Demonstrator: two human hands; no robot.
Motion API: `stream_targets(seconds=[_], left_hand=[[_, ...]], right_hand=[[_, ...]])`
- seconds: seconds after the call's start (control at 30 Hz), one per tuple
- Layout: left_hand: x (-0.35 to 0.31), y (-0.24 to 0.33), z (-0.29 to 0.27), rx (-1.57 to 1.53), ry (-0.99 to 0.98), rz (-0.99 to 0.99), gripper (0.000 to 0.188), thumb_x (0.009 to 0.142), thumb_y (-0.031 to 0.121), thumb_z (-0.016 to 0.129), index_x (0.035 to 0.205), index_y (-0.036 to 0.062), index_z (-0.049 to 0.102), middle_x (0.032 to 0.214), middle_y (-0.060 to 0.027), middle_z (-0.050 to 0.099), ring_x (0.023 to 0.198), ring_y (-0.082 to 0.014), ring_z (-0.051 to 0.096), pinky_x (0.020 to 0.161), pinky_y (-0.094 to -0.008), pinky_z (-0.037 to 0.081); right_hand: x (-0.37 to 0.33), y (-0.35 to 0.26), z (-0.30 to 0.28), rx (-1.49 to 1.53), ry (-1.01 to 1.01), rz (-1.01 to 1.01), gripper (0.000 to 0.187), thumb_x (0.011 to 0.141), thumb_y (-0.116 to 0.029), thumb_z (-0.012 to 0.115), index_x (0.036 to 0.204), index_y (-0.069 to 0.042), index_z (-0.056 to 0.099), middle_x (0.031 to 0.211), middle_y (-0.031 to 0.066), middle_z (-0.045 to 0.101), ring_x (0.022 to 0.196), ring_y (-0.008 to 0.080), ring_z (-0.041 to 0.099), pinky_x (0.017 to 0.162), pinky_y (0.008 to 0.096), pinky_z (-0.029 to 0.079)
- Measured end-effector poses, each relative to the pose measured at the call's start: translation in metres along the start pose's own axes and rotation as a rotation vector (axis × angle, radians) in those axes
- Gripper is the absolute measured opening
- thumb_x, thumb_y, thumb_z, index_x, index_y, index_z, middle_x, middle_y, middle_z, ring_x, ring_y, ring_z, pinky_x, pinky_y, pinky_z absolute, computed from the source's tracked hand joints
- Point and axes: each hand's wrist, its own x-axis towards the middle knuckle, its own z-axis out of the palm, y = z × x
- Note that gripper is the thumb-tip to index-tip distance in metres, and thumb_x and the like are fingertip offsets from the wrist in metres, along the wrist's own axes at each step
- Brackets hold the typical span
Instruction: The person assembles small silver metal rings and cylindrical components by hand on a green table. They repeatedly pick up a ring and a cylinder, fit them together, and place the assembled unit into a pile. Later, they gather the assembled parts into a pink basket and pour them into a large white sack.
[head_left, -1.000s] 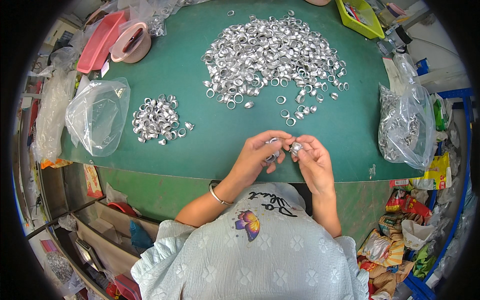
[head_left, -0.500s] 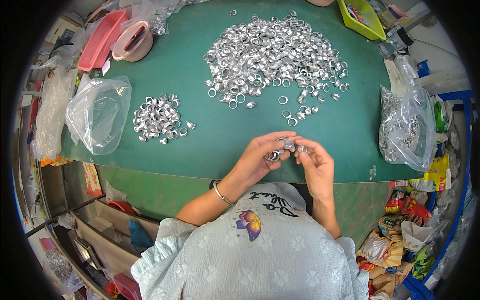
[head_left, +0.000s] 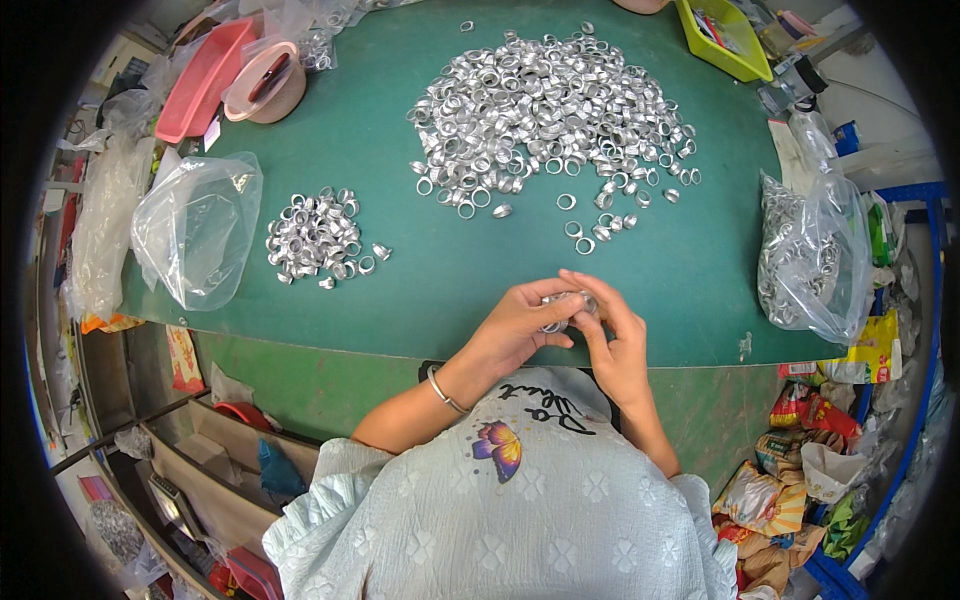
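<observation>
Close to the table's near edge, my left hand (head_left: 518, 325) is closed around a few silver metal rings (head_left: 555, 312). My right hand (head_left: 617, 340) meets it, thumb and fingers pinching a ring (head_left: 588, 302) against the ones in the left; the fingers partly hide how many there are. Beyond the hands lies a large heap of silver rings (head_left: 540, 110), with several loose rings (head_left: 585, 245) at its near side. To the left is a smaller pile of rings (head_left: 315, 235).
Left on the green table (head_left: 400, 310) are a clear plastic bag (head_left: 200, 235), a pink basket (head_left: 207, 80) and a round pink bowl (head_left: 262, 105). A bag of metal parts (head_left: 800, 255) sits at the right edge. A lime-green tray (head_left: 735, 55) stands at the far right.
My right hand has moved left with its ring, closing the gap to my left hand. The heaps on the table look the same.
</observation>
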Motion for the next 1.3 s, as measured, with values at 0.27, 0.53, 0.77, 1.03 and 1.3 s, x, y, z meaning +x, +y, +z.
stream_targets(seconds=[0.27,0.53,0.77,1.03,1.3], left_hand=[[-0.023,0.031,-0.035,0.601,0.367,0.301,0.017,0.078,0.010,0.067,0.094,0.0049,0.065,0.086,-0.0048,0.062,0.071,-0.0078,0.057,0.052,-0.0192,0.044],[-0.053,0.060,-0.106,1.696,1.045,0.860,0.021,0.076,0.000,0.060,0.097,0.0041,0.059,0.103,-0.0108,0.052,0.093,-0.0281,0.049,0.081,-0.0361,0.041],[-0.046,0.049,-0.119,1.879,1.161,0.844,0.022,0.078,0.006,0.059,0.100,0.0072,0.057,0.121,-0.0108,0.044,0.113,-0.0322,0.038,0.091,-0.0482,0.029],[-0.048,0.051,-0.095,1.764,1.180,0.897,0.023,0.075,0.005,0.062,0.098,0.0084,0.059,0.123,-0.0125,0.042,0.116,-0.0323,0.037,0.093,-0.0474,0.026],[-0.041,0.030,-0.033,1.305,0.609,0.974,0.024,0.074,0.000,0.062,0.098,0.0038,0.060,0.106,-0.0128,0.054,0.097,-0.0259,0.053,0.083,-0.0339,0.042]], right_hand=[[0.050,0.016,-0.037,-0.717,0.226,-0.272,0.052,0.068,-0.012,0.072,0.116,-0.005,0.054,0.124,0.0153,0.047,0.112,0.0295,0.042,0.089,0.0356,0.037],[0.069,0.050,-0.021,-1.035,0.155,-0.281,0.039,0.071,-0.017,0.072,0.104,-0.005,0.055,0.109,0.0145,0.045,0.097,0.0327,0.043,0.083,0.0399,0.038],[0.064,0.058,-0.018,-1.168,0.154,-0.331,0.032,0.075,-0.022,0.068,0.099,-0.005,0.054,0.101,0.0109,0.048,0.087,0.0278,0.051,0.064,0.0370,0.047],[0.071,0.052,-0.034,-1.098,0.005,-0.426,0.028,0.079,-0.025,0.066,0.097,-0.008,0.054,0.079,0.0035,0.051,0.060,0.0192,0.055,0.051,0.0321,0.047],[0.053,0.026,-0.020,1.092,-0.081,0.441,0.036,0.096,-0.040,0.034,0.099,-0.007,0.047,0.071,0.0051,0.044,0.050,0.0086,0.036,0.038,0.0192,0.028]])
